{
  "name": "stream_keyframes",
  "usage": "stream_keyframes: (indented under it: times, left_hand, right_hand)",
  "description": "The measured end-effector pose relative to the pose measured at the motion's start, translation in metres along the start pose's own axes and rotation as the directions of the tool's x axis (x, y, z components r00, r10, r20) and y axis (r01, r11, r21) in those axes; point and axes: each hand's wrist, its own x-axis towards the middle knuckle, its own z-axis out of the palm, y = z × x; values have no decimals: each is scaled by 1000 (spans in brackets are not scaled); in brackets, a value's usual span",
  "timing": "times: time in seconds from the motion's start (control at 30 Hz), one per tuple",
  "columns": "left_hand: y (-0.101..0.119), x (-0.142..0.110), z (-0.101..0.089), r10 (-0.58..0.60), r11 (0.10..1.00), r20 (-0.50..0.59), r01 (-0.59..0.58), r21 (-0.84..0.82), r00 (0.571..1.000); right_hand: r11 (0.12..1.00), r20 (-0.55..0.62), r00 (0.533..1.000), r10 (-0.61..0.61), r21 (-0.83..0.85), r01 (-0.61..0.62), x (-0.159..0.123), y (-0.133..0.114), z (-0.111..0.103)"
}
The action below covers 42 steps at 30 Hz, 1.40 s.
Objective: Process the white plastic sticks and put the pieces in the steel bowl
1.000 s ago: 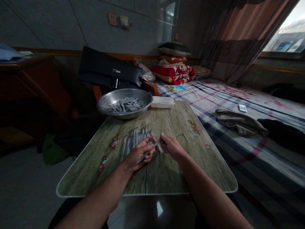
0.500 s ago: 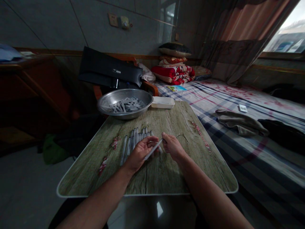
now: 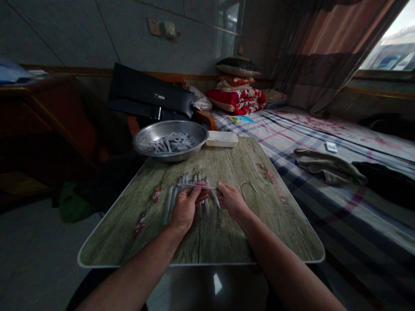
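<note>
"Got a good hold?"

"Yes! Left hand [image 3: 186, 207] and right hand [image 3: 230, 201] both pinch one thin tube [image 3: 194, 186], held sideways over the other tubes [image 3: 169, 204]."

"Where are those?"

"Near the middle of the tabletop [image 3: 129, 233]."

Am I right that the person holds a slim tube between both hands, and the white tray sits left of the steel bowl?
Not quite: the head view shows the white tray to the right of the steel bowl. The slim tube between the left hand and right hand is as you say.
</note>
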Motion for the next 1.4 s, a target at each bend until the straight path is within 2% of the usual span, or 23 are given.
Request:
stream_keyframes:
  times: [0.1,0.17,0.27,0.43,0.57,0.67,0.9,1.1,1.3,1.4]
  left_hand:
    - [1,3,-2,-63,996,-34,60,-66,997]
    - [2,5,-3,-89,991,-59,83,-104,994]
    - [2,7,-4,-109,986,-83,97,-136,991]
    - [2,4,-3,-100,989,-46,94,-111,994]
    - [3,4,-2,-95,990,-58,88,-109,994]
    - [4,5,-2,-93,991,-80,85,-104,992]
    - [3,4,-2,-87,993,-57,82,-85,995]
    - [3,5,-2,-82,991,-84,72,-113,993]
    - [4,4,-1,-80,992,-67,73,-99,995]
    - [4,4,0,-75,991,-77,66,-113,994]
  right_hand:
    - [995,8,996,-89,-32,90,-3,-1,3]
    - [994,39,994,-104,-19,105,-5,-3,2]
    - [998,41,997,-65,-7,65,-5,-3,-2]
    - [990,22,999,-48,-130,51,-2,0,-5]
    - [998,89,994,-60,-26,62,-4,-3,-2]
    - [998,91,994,-60,38,57,-6,-4,-2]
    - [989,52,999,-10,-144,17,-2,-1,-4]
    - [999,115,993,-34,24,31,-6,-4,-3]
    - [994,58,998,28,-103,-22,-3,-2,-3]
    - [1000,95,995,1,-4,-1,-4,-4,-3]
